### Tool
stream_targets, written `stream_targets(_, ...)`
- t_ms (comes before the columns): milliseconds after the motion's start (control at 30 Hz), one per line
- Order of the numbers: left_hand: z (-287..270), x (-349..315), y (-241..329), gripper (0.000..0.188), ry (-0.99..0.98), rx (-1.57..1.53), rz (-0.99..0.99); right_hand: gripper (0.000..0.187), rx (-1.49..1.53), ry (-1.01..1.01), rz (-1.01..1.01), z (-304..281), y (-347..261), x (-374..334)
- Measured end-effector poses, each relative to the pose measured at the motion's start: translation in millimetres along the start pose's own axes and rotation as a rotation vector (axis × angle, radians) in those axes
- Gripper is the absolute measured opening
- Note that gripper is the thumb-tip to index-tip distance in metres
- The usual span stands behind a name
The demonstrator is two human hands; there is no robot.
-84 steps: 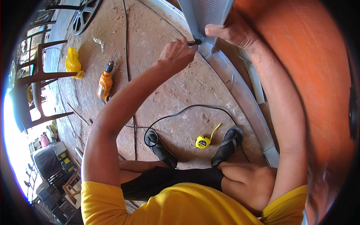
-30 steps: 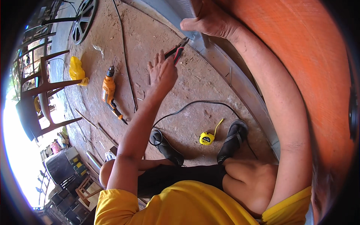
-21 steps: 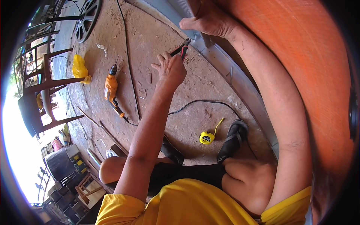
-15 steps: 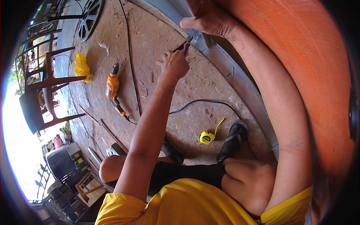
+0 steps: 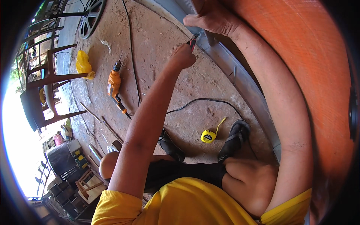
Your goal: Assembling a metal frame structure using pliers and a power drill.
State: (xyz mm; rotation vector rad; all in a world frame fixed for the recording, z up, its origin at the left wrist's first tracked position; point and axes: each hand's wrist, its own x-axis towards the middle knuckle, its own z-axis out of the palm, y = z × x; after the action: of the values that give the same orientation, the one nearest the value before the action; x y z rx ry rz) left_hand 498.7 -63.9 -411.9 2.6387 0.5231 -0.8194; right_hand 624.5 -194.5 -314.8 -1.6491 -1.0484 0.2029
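Red-handled pliers (image 5: pixel 192 40) clamped in the left hand (image 5: pixel 182 57), fist closed round the grips, nose pointing up and away toward the grey metal channel (image 5: pixel 240 80) at the foot of the orange wall (image 5: pixel 300 48). Long axis of the tool roughly in line with the outstretched left forearm, tip just below the right hand (image 5: pixel 212 18) and very near it, perhaps touching the metal there; too small to tell. Right hand curled over the upper end of the channel, fingers wrapped together and pressing on it; whether anything small is pinched beneath, cannot tell. Left hand plainly the nearer one to the pliers, holding them; right hand just beyond the tip, up and to the right.

Down on the dusty concrete floor (image 5: pixel 168 90): orange power drill (image 5: pixel 114 88) lying well to the left of the left arm, bit end pointing away, black cable (image 5: pixel 202 102) curving across toward a black shoe (image 5: pixel 234 138). Yellow tape measure (image 5: pixel 208 136), round case with a dark label on its face, a short strip of tape pulled out, resting between the two shoes. Crumpled yellow plastic bag (image 5: pixel 83 64) farther left, beside a dark wooden chair (image 5: pixel 45 93). Wheel rim (image 5: pixel 91 17) at the top.
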Motion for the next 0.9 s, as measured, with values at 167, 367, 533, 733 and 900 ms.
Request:
stream_targets(167, 3.0, -17.9, 12.3, 0.025, 0.191, 0.086, -0.050, 0.018, -0.012, -0.012, -0.009, -4.0, 2.7, -6.2)
stream_targets(367, -9.8, -20.1, -4.0, 0.022, 0.263, 0.345, 0.066, 0.018, -0.029, -0.018, -0.012, -2.3, 1.4, -5.6)
stream_targets(533, -13.3, -7.1, -25.9, 0.021, 0.260, 0.451, 0.142, 0.017, 0.027, 0.023, -0.080, -4.4, -3.1, -6.4)
stream_targets(733, -15.7, 13.5, -52.9, 0.016, 0.364, 0.642, 0.322, 0.018, -0.033, -0.085, 0.040, -10.1, -3.6, -6.9)
stream_targets(900, -21.9, 31.9, -72.1, 0.010, 0.465, 0.762, 0.545, 0.017, -0.023, -0.054, -0.015, -9.0, -0.4, -9.6)
